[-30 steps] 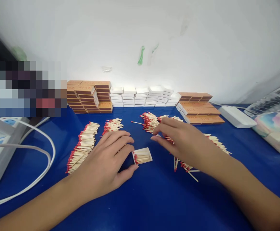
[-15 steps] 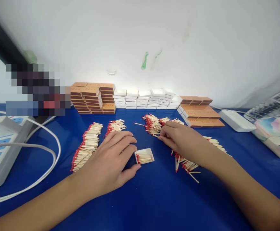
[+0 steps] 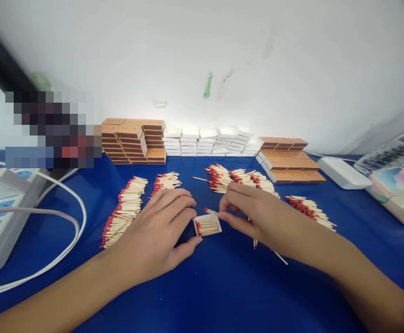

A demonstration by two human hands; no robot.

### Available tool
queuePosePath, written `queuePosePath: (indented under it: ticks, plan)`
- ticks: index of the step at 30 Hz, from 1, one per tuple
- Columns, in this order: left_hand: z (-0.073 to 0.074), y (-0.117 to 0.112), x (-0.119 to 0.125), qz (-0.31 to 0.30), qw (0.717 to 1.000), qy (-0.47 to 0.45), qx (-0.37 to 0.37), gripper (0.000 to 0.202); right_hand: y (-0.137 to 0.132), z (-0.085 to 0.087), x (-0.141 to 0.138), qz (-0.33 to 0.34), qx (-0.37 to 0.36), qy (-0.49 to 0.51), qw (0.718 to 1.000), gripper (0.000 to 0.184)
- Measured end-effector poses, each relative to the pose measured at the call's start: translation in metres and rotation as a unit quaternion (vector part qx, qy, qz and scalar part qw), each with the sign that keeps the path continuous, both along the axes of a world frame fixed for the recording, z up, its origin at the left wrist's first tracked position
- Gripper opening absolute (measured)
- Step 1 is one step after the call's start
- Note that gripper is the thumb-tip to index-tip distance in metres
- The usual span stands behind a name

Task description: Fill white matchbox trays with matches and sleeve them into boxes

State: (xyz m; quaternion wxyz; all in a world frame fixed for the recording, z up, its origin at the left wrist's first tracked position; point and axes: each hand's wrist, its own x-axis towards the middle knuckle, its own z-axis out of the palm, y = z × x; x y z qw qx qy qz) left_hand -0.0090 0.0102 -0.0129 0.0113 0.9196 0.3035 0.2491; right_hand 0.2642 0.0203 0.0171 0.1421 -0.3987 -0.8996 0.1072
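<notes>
A small white matchbox tray (image 3: 219, 222) lies on the blue table, part filled with red-headed matches (image 3: 206, 228). My left hand (image 3: 163, 226) rests at the tray's left end, thumb at the near corner and index finger at the far corner, holding it between them. Just right of the tray, my right hand (image 3: 248, 208) pinches a single match (image 3: 211, 212) between thumb and fingertips. The match's red head points left, over the tray's far edge. Behind this hand lie heaps of matches (image 3: 219, 178); more loose ones are partly hidden beneath it.
Match rows (image 3: 127, 203) lie left of my left hand, another pile (image 3: 309, 211) to the right. Along the wall stand brown matchbox stacks (image 3: 132, 141) and white trays (image 3: 207, 143). A power strip (image 3: 0, 208) with white cables is at left; a tissue pack (image 3: 399, 194) at right.
My right hand has moved from the match heap toward the tray, bringing one match with it. The left hand and tray stay almost in place.
</notes>
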Motion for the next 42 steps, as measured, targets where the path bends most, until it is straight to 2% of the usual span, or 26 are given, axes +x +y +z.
queuePosePath:
  ticks: [6,10,14,20,26,35,42]
  plan:
    - [-0.001,0.0,0.0,-0.002,1.0,0.0,-0.005,0.023,-0.01,0.0,-0.014,0.047,0.059,-0.035,0.997,0.013]
    - [0.0,0.0,0.001,-0.001,1.0,0.0,-0.008,0.021,0.0,-0.004,-0.004,-0.023,0.092,-0.022,0.995,0.016]
    - [0.001,-0.001,0.001,-0.004,1.0,-0.001,-0.004,0.02,0.017,-0.012,0.009,-0.095,0.134,-0.061,0.985,0.02]
    - [0.002,-0.003,0.002,-0.005,1.0,-0.005,0.006,0.02,0.028,-0.02,0.011,-0.117,0.086,-0.117,0.982,0.021]
    - [0.001,-0.002,0.002,-0.007,1.0,-0.002,0.008,0.021,0.025,-0.019,0.006,-0.103,0.065,-0.092,0.988,0.024]
    - [0.002,-0.003,0.002,-0.011,1.0,-0.004,0.011,0.019,0.026,-0.025,0.002,-0.106,0.058,-0.052,0.991,0.016]
    - [0.001,-0.002,0.001,-0.011,1.0,-0.005,0.008,0.02,0.028,-0.03,0.001,-0.106,0.056,-0.068,0.99,0.011]
